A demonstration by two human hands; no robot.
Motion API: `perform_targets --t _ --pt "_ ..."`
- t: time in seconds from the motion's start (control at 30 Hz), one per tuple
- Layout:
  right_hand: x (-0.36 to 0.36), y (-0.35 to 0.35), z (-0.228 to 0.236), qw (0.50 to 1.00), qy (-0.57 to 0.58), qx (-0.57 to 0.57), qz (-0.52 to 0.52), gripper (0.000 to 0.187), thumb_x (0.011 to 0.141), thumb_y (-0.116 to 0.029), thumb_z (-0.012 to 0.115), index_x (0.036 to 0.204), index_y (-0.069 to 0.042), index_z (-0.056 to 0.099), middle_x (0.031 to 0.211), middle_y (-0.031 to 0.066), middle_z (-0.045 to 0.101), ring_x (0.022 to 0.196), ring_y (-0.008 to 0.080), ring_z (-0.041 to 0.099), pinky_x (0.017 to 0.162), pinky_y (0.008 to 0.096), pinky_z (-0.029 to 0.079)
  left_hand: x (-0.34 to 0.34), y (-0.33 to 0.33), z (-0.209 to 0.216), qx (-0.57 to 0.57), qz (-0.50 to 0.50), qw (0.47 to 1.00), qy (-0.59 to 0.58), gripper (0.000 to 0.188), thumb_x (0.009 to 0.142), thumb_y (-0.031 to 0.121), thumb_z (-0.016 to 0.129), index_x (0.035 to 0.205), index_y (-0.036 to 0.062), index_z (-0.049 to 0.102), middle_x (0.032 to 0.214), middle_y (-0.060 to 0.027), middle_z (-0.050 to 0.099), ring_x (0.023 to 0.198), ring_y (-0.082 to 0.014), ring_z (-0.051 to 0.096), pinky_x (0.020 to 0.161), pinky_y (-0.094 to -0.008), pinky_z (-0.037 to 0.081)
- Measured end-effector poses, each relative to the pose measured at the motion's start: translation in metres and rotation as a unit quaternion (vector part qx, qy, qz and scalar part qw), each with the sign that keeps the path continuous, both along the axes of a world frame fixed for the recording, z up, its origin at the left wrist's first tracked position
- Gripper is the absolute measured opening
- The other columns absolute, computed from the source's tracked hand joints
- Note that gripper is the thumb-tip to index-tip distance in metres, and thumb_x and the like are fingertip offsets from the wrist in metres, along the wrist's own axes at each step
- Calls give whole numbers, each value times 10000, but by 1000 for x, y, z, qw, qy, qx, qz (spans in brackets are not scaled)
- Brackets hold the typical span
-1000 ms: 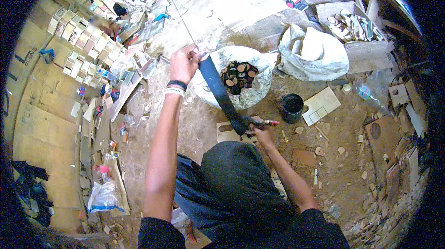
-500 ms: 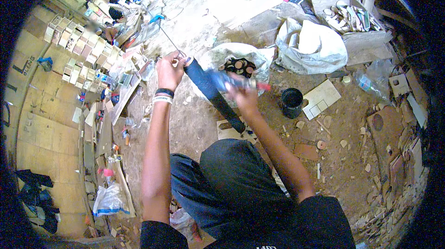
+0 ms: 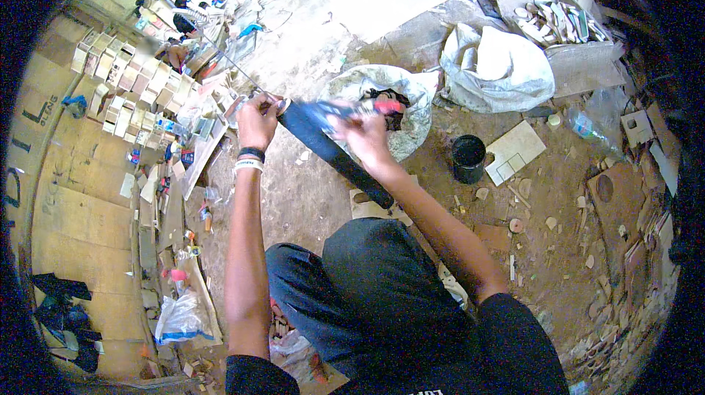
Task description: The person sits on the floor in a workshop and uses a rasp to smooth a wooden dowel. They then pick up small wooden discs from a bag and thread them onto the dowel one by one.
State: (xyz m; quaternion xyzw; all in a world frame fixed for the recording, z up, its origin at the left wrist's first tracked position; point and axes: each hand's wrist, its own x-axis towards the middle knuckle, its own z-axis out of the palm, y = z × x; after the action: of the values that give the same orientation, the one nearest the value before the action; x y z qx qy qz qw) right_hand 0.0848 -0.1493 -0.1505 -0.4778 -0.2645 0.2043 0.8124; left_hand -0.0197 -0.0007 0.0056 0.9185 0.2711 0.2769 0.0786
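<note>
A long dark cylinder (image 3: 338,156) slants down from the upper left toward my knees, with a pale round face at its upper end. A thin rod (image 3: 239,72) sticks out past that end. My left hand (image 3: 257,121) is closed on the rod just where it meets the cylinder. My right hand (image 3: 365,138) grips a blue tool with a red end (image 3: 389,106), held against or just above the cylinder's upper part; motion blur hides its exact kind. The cylinder's lower end is beside a pale board (image 3: 365,206) on the ground.
Behind the cylinder stands an open white sack (image 3: 418,127) with dark-edged round pieces inside. A black bucket (image 3: 468,160) and a pale cut board (image 3: 516,152) lie to the right. Farther back are another white sack (image 3: 499,75) and a box of wood pieces (image 3: 554,27). Small wooden boxes (image 3: 125,86) are stacked left.
My left hand and the cylinder's upper end have shifted slightly left, and the rod now leans farther left. My right hand and the blurred tool have moved left along the cylinder toward its upper end.
</note>
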Motion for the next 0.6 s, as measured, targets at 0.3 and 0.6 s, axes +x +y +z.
perform_targets --t 0.3,0.6 --pt "-47 -83 -155 982 2 -187 -32 278 923 -102 697 1192 -42 665 1141 59 705 979 224 674 865 338 547 -6 4 -3 -42 -16 999 -21 37 864 -38 668 855 -52 700 950 -134 768 824 -171 737 759 -291 567" --pt "-35 -55 -115 998 5 -58 -9 318 878 -62 730 1186 5 691 1050 43 732 914 151 673 853 318 539 -4 13 -13 57 -17 998 -32 79 851 34 720 827 -30 681 849 -152 723 788 -250 728 740 -332 554"
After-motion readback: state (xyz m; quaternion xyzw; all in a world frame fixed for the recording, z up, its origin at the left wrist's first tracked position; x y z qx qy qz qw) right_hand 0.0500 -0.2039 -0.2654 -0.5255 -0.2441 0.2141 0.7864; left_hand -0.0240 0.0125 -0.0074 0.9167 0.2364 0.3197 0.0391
